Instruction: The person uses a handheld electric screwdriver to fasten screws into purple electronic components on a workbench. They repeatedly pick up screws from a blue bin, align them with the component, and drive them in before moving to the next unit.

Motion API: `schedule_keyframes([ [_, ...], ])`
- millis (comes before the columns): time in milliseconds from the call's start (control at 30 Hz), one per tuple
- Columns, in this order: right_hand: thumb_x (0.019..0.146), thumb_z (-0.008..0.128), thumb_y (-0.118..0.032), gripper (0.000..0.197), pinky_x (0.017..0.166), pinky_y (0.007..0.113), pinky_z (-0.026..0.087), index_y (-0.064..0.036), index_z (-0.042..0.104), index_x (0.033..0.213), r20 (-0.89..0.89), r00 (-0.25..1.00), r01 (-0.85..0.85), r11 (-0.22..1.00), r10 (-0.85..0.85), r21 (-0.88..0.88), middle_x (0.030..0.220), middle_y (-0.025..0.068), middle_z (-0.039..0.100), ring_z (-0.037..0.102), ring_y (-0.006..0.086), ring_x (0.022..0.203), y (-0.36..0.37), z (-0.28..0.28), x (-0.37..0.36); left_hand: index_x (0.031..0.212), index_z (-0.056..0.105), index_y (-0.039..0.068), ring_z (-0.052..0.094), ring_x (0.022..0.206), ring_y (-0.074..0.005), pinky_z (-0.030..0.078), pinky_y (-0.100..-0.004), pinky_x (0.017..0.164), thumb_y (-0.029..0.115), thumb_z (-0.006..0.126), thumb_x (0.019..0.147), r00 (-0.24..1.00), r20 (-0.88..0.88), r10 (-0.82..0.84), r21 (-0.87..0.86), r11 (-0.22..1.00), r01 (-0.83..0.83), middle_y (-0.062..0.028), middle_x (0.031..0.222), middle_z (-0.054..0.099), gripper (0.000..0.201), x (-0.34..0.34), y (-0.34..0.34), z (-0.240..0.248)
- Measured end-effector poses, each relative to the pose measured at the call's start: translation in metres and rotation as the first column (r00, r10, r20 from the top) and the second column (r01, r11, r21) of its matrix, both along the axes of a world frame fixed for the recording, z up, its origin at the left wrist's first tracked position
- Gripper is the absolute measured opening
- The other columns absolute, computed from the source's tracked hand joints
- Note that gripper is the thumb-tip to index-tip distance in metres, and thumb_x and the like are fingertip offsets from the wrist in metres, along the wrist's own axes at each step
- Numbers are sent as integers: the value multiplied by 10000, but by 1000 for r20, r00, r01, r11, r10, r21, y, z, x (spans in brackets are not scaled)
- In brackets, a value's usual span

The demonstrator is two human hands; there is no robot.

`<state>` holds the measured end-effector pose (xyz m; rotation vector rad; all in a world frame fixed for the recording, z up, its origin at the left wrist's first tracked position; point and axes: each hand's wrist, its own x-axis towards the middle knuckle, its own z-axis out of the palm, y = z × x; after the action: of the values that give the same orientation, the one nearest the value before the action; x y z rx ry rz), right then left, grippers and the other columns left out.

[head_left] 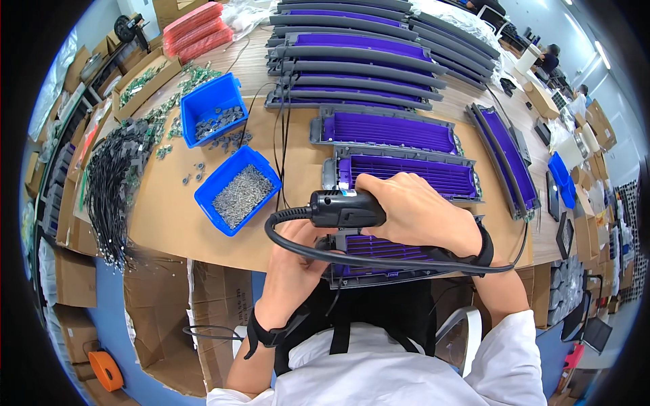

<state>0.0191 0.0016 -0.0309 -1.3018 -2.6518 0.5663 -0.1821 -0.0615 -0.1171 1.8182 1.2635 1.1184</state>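
My right hand (423, 213) is wrapped round a black electric screwdriver (349, 208), its body lying above the left end of the nearest purple and grey slatted panel (389, 254). A thick black cord (277, 230) loops from the screwdriver across to my right wrist. At that same panel end is my left hand (294, 254), its fingers curled inward beneath the screwdriver. The fingertips are covered by the tool and the cord, so what they hold is hidden. Two more panels, a middle one (413, 177) and a farther one (393, 130), lie just beyond.
Blue bins hold screws (242, 196) and small round grey parts (217, 125). Black wires (112, 183) lie bundled at the left. Stacked panels (352, 57) fill the back, and one panel (504, 159) stands angled at the right. Cables hang down between the bins and panels.
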Motion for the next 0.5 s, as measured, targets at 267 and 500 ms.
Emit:
schedule_keyframes([
  [267,695,751,-78,349,648,470,523,26,571,976,16,1000,20,997,-19,-70,724,232,651,657,424,732,-3,3,2,957,636,-20,592,865,-372,465,-409,754,-99,689,668,986,165,-4,-15,1000,7,-163,887,619,305,8,2,-12],
  [500,684,743,-62,340,651,476,518,47,563,951,-10,1000,-3,995,2,-98,747,249,647,652,433,739,-1,9,-4,955,626,-36,625,836,-315,483,-362,694,-88,736,693,997,54,56,-42,998,-54,-144,865,626,288,3,1,-6],
])
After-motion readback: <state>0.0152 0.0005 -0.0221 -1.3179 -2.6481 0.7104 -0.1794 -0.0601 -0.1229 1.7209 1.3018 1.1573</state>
